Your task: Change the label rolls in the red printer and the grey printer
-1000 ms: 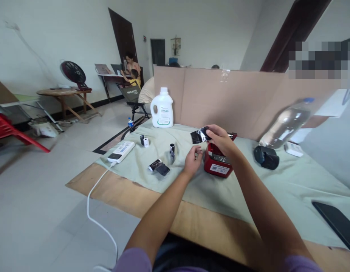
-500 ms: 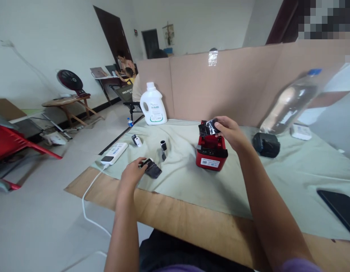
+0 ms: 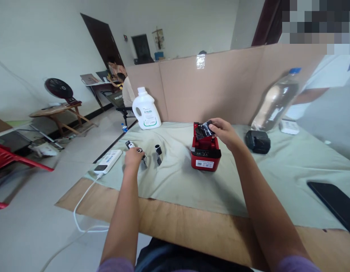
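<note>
My left hand (image 3: 132, 156) is closed on a small roll of dark film (image 3: 140, 150), its loose strip hanging over the cloth. Just beyond the fingers lies a small black-and-white object (image 3: 130, 144), partly covered by that hand. To the right, another small roll (image 3: 158, 149) stands with a dark strip trailing from it. My right hand (image 3: 222, 130) pinches a shiny piece of black film (image 3: 205, 129) above a red box-shaped device (image 3: 205, 160). The device's top is open; its front has a black panel and a white label.
A white power strip (image 3: 107, 161) with a cable lies at the left edge. Behind stand a white jug (image 3: 146, 109) and a cardboard screen (image 3: 214, 87). To the right are a black block (image 3: 258, 142), a large clear bottle (image 3: 277, 100), a white box (image 3: 289, 126) and a phone (image 3: 330, 202).
My left hand has moved away from me with the roll, toward the small black-and-white object. My right hand stays over the red device with the film. The view has turned slightly.
</note>
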Tool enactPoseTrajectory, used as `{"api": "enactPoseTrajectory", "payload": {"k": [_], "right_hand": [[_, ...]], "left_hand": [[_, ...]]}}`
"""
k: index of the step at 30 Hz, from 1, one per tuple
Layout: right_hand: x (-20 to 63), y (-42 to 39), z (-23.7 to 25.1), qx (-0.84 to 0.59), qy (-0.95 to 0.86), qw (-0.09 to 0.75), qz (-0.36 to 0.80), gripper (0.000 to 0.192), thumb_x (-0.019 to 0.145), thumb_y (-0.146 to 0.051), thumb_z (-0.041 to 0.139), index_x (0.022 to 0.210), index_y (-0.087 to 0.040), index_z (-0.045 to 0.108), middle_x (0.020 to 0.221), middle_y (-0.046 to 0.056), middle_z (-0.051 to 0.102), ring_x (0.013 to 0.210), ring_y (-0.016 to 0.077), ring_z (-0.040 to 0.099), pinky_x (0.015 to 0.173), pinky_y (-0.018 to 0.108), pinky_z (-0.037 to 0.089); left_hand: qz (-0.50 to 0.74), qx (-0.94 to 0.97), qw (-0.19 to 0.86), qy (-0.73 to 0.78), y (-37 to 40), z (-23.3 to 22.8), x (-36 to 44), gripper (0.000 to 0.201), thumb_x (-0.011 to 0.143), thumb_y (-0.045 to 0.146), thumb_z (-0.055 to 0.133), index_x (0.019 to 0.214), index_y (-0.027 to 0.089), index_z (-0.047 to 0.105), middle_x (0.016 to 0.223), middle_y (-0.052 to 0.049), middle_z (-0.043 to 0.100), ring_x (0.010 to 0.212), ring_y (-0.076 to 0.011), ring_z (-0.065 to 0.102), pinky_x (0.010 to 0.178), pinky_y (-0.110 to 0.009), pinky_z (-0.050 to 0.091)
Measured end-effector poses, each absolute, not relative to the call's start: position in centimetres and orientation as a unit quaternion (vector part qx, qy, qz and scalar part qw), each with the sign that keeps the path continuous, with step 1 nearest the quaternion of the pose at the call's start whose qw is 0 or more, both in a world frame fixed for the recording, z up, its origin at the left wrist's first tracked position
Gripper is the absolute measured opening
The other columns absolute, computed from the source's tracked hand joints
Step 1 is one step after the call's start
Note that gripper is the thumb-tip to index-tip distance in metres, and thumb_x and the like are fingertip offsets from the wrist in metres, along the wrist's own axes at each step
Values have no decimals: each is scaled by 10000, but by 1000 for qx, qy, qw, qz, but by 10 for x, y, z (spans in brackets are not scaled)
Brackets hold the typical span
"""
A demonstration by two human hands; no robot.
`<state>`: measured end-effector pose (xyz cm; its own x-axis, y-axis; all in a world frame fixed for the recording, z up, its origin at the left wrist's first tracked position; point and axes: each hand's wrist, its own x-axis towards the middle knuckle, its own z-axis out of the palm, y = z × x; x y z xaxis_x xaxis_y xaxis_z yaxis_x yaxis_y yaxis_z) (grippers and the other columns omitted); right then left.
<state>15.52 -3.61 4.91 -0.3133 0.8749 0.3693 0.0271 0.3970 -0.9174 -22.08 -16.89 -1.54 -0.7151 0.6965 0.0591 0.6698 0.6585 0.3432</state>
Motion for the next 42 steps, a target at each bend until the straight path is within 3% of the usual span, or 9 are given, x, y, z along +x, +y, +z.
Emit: {"api": "enactPoseTrajectory", "payload": {"k": [8,11,15,18,23,29,32,37,42], "right_hand": [[162,-49,64,-314,-701,430,475,316,804,-366,700,1066,-189,698,916,40,714,780,152,632,620,261,528],[163,-54,69,-301,-714,415,478,288,816,-362,695,1048,-192,709,919,40,710,822,164,642,638,264,542],[164,-61,74,-294,-718,405,484,275,845,-358,668,1062,-194,711,981,56,707,882,181,653,671,279,570],[161,-65,76,-295,-726,375,495,263,863,-341,647,1078,-207,715,994,58,710,880,192,665,665,291,588],[155,-66,71,-262,-786,309,467,269,855,-294,663,1112,-242,726,1049,51,733,963,223,678,749,326,613],[153,-46,53,-326,-834,302,327,349,856,-155,609,1182,-207,722,1158,88,734,1087,256,671,997,442,532],[151,-39,44,-349,-855,269,274,377,849,-85,581,1175,-198,731,1211,98,729,1128,257,661,1031,431,495],[147,-42,43,-386,-883,193,185,348,851,-89,585,1124,-230,749,1175,61,751,1099,261,660,953,380,463],[142,-48,45,-449,-875,136,120,324,843,-113,576,1060,-255,771,1083,39,780,1048,271,667,922,386,378]], "left_hand": [[112,392,20,913,-175,-18,-201,676,927,571,442,1434,135,541,1497,-248,492,1382,-466,426,1027,-585,439],[98,385,46,917,-174,-19,-197,774,930,589,437,1551,130,379,1608,-204,375,1460,-461,314,1115,-609,354],[193,370,-18,908,-176,-15,-181,736,959,558,423,1536,101,395,1661,-179,280,1507,-448,228,1182,-635,247],[370,454,-77,807,-172,-3,-145,596,1005,488,381,1477,136,470,1597,-158,416,1485,-357,338,1195,-530,306],[535,626,196,533,-151,6,-53,393,961,433,531,1259,193,618,1196,-93,724,1137,-226,662,1004,-344,498],[570,535,302,546,-142,0,2,390,863,313,663,1211,201,528,701,26,688,619,-151,643,622,-239,477],[497,579,261,592,-143,9,6,428,825,208,676,1231,205,541,658,47,654,594,-136,615,616,-230,440],[409,576,396,586,-131,23,-2,484,821,214,672,1291,168,562,662,40,640,485,-122,549,523,-243,423],[313,693,359,540,-121,34,-23,515,714,140,738,1226,175,695,1151,-84,741,935,-224,707,766,-293,546]]}}
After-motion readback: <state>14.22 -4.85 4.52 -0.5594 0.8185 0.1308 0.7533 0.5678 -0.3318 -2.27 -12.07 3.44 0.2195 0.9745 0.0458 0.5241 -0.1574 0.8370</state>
